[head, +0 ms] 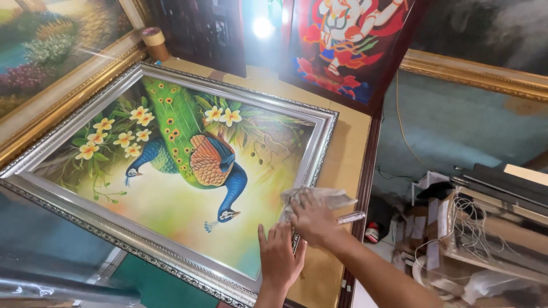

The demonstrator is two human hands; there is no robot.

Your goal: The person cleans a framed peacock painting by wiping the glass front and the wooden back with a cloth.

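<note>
1. The right hand (311,219) has its grip closed on a crumpled cloth (317,198), pressing it on the silver frame (319,149) of the peacock painting (188,165).
2. The left hand (279,259) lies flat and open on the frame's lower right corner, holding nothing.
3. The painting lies on the tan surface (345,154).

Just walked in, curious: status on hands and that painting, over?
Left hand flat on silver frame. Right hand pressing grey cloth on frame edge. Peacock painting lies flat. Pen beside cloth.
</note>
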